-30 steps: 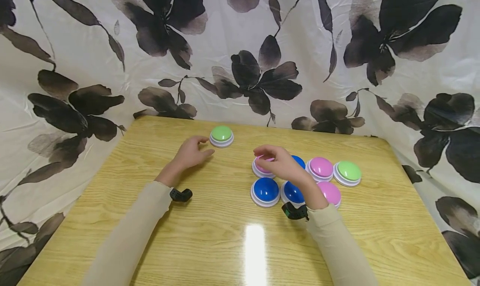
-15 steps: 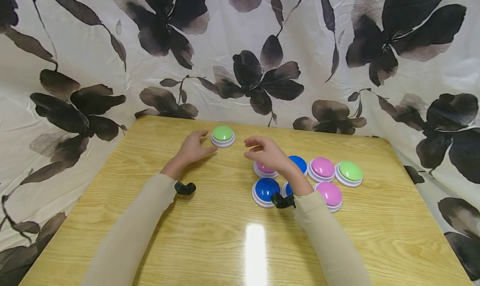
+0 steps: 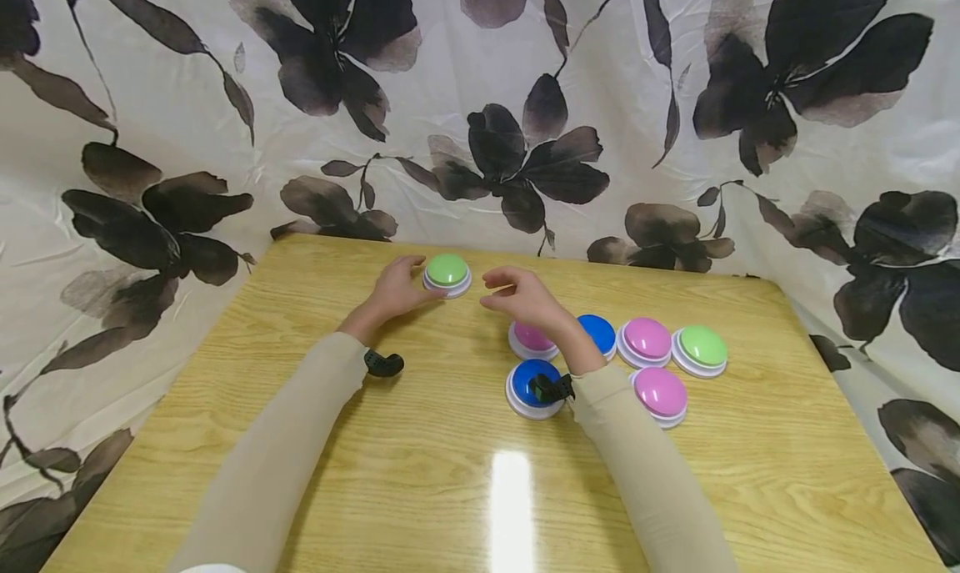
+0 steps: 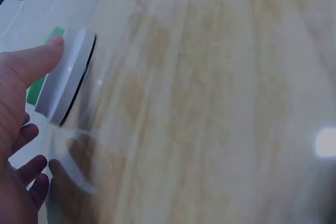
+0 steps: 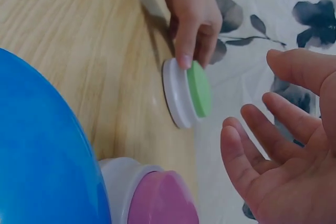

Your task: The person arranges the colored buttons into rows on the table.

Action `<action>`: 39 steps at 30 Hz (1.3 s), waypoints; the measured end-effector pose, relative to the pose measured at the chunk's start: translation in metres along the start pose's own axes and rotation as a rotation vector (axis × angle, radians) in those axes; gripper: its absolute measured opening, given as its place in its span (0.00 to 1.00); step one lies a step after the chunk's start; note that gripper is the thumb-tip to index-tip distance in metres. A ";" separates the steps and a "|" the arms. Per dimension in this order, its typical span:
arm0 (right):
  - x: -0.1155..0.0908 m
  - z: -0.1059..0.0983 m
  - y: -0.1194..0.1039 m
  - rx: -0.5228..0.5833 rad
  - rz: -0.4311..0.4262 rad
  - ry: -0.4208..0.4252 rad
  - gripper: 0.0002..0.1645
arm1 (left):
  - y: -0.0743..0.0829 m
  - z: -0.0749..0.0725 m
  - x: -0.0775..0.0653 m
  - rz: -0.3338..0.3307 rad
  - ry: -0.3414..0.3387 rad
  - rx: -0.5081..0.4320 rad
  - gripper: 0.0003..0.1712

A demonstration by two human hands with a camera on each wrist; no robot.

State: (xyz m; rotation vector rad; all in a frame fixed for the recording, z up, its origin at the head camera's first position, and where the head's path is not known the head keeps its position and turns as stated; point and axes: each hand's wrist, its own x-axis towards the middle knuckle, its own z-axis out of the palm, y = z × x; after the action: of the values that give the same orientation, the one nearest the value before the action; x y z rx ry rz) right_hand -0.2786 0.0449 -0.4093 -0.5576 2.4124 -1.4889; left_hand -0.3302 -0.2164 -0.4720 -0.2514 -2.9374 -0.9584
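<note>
A push button with a green dome and white base [image 3: 447, 273] sits near the table's back edge. My left hand [image 3: 395, 289] holds its left side, thumb against the near side of the base and fingers at the far-left edge. In the left wrist view the thumb [image 4: 47, 53] lies on the white base [image 4: 71, 80], with the other fingers loosely bent below. My right hand [image 3: 525, 298] hovers to the right of this button, holding nothing. Its fingers are loosely bent and spread in the right wrist view, apart from the green button [image 5: 199, 90].
Under and beside my right forearm stand several more buttons: pink [image 3: 531, 339], blue [image 3: 597, 335], pink [image 3: 647, 339], green [image 3: 701, 348], blue [image 3: 531, 381] and pink [image 3: 660, 392]. A floral cloth [image 3: 420, 81] hangs behind the wooden table [image 3: 420, 456].
My right hand has moved left and away from me, off the pink button towards the lone green one. My left hand has moved right, its thumb coming onto that button's base.
</note>
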 end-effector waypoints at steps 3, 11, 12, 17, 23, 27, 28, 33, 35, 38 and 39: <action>0.005 0.002 0.001 -0.004 -0.010 0.005 0.25 | 0.003 0.002 0.003 -0.010 -0.005 -0.003 0.53; 0.013 0.006 0.001 -0.014 0.013 0.008 0.26 | 0.007 0.002 0.005 -0.035 -0.019 0.009 0.54; 0.013 0.006 0.002 -0.015 0.014 0.008 0.26 | 0.007 0.002 0.005 -0.033 -0.023 0.016 0.54; 0.015 0.009 0.007 -0.031 0.013 0.013 0.26 | 0.006 0.005 0.007 -0.001 -0.038 0.031 0.51; 0.015 0.012 0.012 -0.026 0.017 0.012 0.25 | 0.004 0.006 0.007 0.016 -0.033 0.024 0.47; 0.013 0.014 0.012 -0.013 0.037 0.007 0.25 | 0.003 0.006 0.006 0.010 -0.037 0.019 0.47; 0.013 0.014 0.012 -0.011 0.042 0.007 0.25 | 0.003 0.006 0.005 0.008 -0.038 0.015 0.47; 0.012 0.014 0.012 -0.017 0.063 0.019 0.25 | 0.005 0.004 0.002 0.006 -0.046 0.009 0.47; 0.012 0.014 0.013 -0.020 0.062 0.025 0.25 | 0.006 0.004 0.000 0.010 -0.048 0.008 0.47; 0.014 0.015 0.015 -0.024 0.063 0.032 0.24 | 0.006 0.003 -0.002 0.017 -0.061 -0.001 0.48; 0.015 0.015 0.016 -0.024 0.063 0.034 0.24 | 0.007 0.002 -0.003 0.023 -0.068 -0.008 0.48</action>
State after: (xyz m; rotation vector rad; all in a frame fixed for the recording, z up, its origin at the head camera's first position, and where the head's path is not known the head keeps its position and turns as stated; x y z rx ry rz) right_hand -0.2891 0.0331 -0.4308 -0.4603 2.4522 -1.4574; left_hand -0.3264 -0.2101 -0.4704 -0.3233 -2.9849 -0.9777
